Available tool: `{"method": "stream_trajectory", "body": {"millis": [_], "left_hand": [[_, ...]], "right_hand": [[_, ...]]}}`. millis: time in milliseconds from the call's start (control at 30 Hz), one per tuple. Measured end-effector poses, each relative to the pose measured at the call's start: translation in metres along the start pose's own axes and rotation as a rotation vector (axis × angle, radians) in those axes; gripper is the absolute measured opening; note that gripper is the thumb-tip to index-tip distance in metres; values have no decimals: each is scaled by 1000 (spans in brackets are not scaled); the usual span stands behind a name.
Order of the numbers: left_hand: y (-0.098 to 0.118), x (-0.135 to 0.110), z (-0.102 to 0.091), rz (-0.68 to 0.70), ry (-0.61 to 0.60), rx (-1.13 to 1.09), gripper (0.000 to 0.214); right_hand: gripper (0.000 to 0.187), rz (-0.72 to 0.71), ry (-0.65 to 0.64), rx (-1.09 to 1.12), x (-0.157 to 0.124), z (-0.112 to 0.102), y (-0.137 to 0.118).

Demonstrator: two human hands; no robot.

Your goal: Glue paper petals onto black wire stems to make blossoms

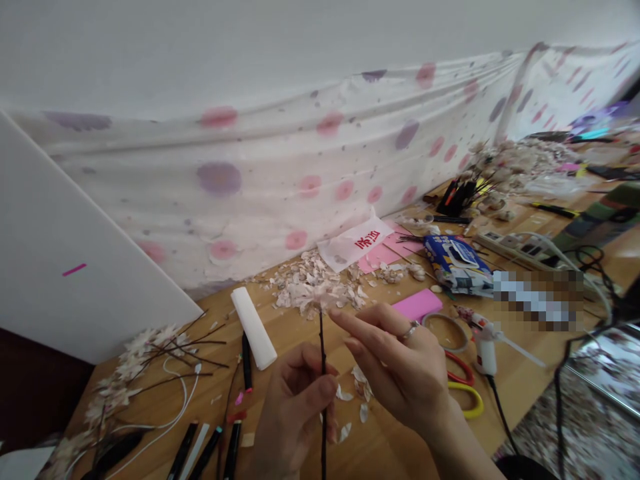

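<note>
My left hand [303,400] pinches a thin dark twig [323,353] between thumb and fingers, keeping it upright. At its top is a pale, cream-pink flower [320,297], whose outline merges with the loose petals behind. My right hand [400,363], with a ring on one finger, is raised just right of the twig. Its index finger stretches toward the base of the flower; I cannot tell whether it touches. The thumb lies apart below it, and nothing shows between them. Behind the flower, a heap of dried petals [310,269] covers part of the wooden table [200,393].
A glue gun [484,347], tape roll [445,332] and yellow-handled scissors [467,400] lie to the right. Left are a white paper roll [254,328], markers [233,450] and flowering twigs [145,353]. Farther back sit a blue packet [457,263] and power strip [520,250].
</note>
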State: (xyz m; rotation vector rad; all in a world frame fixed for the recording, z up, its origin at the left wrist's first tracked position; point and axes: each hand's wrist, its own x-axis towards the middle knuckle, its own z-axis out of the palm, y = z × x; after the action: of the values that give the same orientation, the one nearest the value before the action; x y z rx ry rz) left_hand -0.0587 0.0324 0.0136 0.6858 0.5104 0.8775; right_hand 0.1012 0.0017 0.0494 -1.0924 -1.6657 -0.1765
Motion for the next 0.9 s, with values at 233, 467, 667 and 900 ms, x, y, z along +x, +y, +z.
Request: {"method": "stream_trajectory", "body": {"millis": [233,467,667,900], "left_hand": [[2,1,5,39,-117,-67,17],[7,1,13,15,-126,-69,14],[1,0,7,52,-82,-57,14],[1,-1,7,40,-67,-66,16]], "right_hand": [[32,20,-7,-2,2,0,1],[32,43,-26,-14,1,1,0],[32,46,-10,11,2,1,-2],[29,47,21,46,3,-2,-3]]}}
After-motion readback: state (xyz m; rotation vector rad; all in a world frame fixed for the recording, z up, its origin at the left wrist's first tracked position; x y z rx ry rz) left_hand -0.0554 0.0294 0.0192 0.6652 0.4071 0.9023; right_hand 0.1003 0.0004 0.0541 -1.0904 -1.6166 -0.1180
